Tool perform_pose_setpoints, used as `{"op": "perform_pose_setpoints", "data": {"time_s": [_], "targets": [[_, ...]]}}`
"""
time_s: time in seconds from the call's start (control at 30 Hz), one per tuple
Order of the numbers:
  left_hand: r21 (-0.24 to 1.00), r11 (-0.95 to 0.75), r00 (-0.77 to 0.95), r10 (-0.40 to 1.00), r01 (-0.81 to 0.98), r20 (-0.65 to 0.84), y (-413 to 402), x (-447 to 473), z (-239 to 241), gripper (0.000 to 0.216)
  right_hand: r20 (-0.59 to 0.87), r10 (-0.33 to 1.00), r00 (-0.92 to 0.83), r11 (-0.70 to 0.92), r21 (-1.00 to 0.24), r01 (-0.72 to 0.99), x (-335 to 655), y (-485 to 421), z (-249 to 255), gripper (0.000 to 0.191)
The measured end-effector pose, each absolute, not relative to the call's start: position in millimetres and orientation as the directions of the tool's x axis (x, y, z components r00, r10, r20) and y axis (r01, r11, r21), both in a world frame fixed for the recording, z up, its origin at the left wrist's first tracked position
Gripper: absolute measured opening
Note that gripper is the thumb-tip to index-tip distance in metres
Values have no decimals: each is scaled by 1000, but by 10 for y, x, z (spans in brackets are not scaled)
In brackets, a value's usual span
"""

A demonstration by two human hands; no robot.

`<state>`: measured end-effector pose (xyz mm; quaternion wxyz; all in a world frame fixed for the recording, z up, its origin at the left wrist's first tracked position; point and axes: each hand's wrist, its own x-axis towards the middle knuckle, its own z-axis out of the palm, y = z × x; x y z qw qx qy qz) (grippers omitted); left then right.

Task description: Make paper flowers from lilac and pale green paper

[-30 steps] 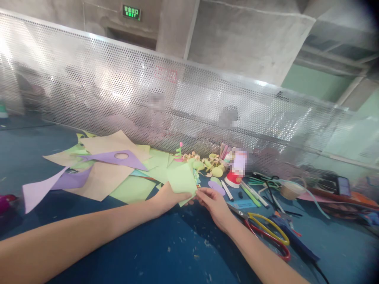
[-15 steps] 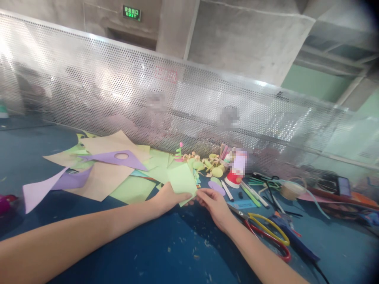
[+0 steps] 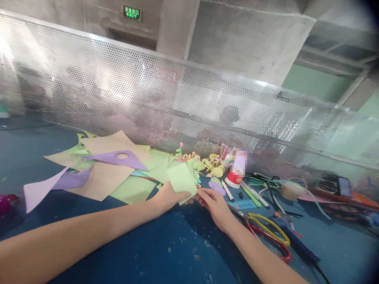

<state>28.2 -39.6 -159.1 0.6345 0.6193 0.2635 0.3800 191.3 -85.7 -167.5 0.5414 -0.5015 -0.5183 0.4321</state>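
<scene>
My left hand [image 3: 166, 199] and my right hand [image 3: 214, 205] meet over the blue table [image 3: 177, 252]. Between them is a light green paper square [image 3: 181, 180], held tilted up off the table. The left thumb presses on its lower left edge and the fingers close behind it. The right hand pinches its lower right corner with thumb and fingertips. Just beyond the right hand lies a small purple paper oval [image 3: 216, 187].
Sheets and offcuts of tan, purple and green paper [image 3: 103, 169] are spread at the left. Curled paper scraps [image 3: 207, 163], a red-and-white glue bottle [image 3: 235, 175], pens [image 3: 251, 193] and red-and-yellow scissors [image 3: 266, 232] lie to the right. A perforated metal screen [image 3: 189, 106] backs the table.
</scene>
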Motion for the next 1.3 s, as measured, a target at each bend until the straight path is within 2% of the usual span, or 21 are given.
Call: {"op": "perform_pose_setpoints", "data": {"time_s": [0.23,0.4,0.8,1.13,1.3], "targets": [[982,-52,569,809,-182,148,-389,286,-1610,29,147,984,97,140,-988,67,1916,-856,-1680,25],[980,-114,588,786,-165,191,-384,280,-1634,25,139,983,117,131,-989,71,1923,-842,-1699,25],[973,-152,608,761,-171,226,-369,273,-1657,29,134,983,129,126,-990,66,1912,-845,-1686,30],[963,-256,582,772,-84,256,-403,246,-1590,28,147,985,90,138,-985,101,1926,-850,-1712,31],[967,-251,568,791,-35,226,-384,244,-1628,23,200,978,61,191,-972,137,1914,-875,-1702,31]]}}
